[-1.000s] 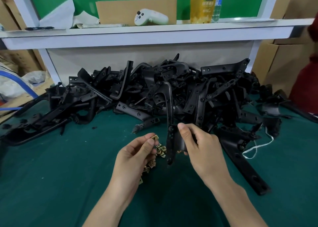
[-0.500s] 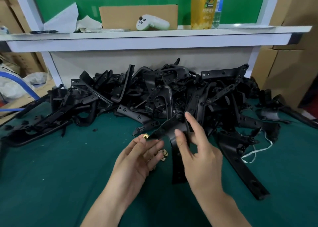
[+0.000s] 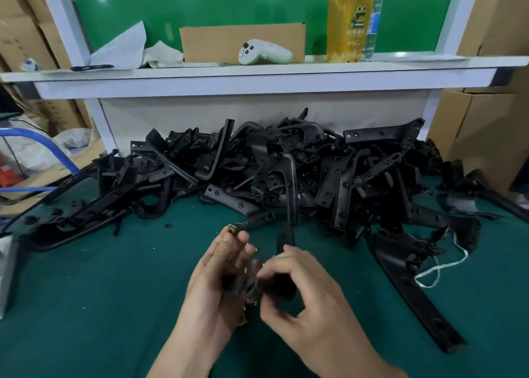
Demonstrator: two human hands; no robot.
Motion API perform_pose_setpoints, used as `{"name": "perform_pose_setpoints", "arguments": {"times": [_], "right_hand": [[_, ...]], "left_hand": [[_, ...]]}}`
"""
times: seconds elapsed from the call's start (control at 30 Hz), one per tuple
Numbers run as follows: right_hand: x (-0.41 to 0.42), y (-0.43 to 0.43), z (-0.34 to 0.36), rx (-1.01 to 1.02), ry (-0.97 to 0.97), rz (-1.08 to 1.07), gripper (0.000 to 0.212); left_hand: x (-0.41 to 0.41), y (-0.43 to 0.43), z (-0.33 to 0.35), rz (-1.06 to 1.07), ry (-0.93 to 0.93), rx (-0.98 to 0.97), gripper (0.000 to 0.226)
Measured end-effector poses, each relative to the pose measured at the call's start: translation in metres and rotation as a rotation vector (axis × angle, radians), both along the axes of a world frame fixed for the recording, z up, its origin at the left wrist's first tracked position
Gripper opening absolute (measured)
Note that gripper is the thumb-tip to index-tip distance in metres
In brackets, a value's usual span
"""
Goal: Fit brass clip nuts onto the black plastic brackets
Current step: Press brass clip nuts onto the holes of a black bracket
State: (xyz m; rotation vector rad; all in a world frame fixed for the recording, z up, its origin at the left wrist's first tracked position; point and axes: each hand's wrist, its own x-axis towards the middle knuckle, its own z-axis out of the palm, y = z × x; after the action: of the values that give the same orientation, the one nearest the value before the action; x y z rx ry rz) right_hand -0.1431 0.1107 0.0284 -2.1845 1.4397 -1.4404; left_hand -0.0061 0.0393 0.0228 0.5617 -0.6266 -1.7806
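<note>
Right hand [image 3: 303,289] curls round a blurred black bracket [image 3: 282,241], its long axis roughly upright between the palms. Left hand [image 3: 211,286], just beside, pinches one brass clip nut [image 3: 230,230] at its fingertips, left of the bracket's upper end.

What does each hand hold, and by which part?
Left hand pinches a brass clip nut, part unclear; right hand grips the black bracket low down.
</note>
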Motion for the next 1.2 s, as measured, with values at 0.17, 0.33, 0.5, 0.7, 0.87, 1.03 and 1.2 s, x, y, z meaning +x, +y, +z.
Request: {"name": "perform_pose_setpoints", "arguments": {"times": [0.17,0.33,0.5,0.7,0.87,1.03,1.2], "right_hand": [[-0.007,-0.011,-0.012,-0.076,0.047,-0.095,0.028],[-0.019,-0.025,-0.026,0.135,-0.06,-0.166,0.03],[-0.019,-0.03,-0.033,0.186,-0.055,-0.146,0.044],[-0.019,-0.032,-0.032,0.133,-0.011,-0.155,0.048],[-0.02,-0.033,-0.033,0.083,0.041,-0.165,0.05],[-0.022,-0.033,-0.032,0.052,0.075,-0.18,0.054],[-0.02,-0.031,-0.03,0.021,0.096,-0.19,0.045]], "left_hand": [[-0.003,-0.008,-0.008,0.097,-0.044,0.054,0.011],[-0.007,0.0,-0.008,-0.041,-0.056,0.053,0.016],[-0.009,0.006,-0.006,-0.14,-0.034,0.033,0.023],[-0.009,0.007,-0.004,-0.154,-0.049,0.014,0.022],[-0.011,0.007,-0.002,-0.138,-0.08,0.025,0.018],[-0.009,0.008,-0.001,-0.161,-0.103,0.013,0.022],[-0.008,0.007,-0.002,-0.149,-0.136,0.018,0.023]]}}
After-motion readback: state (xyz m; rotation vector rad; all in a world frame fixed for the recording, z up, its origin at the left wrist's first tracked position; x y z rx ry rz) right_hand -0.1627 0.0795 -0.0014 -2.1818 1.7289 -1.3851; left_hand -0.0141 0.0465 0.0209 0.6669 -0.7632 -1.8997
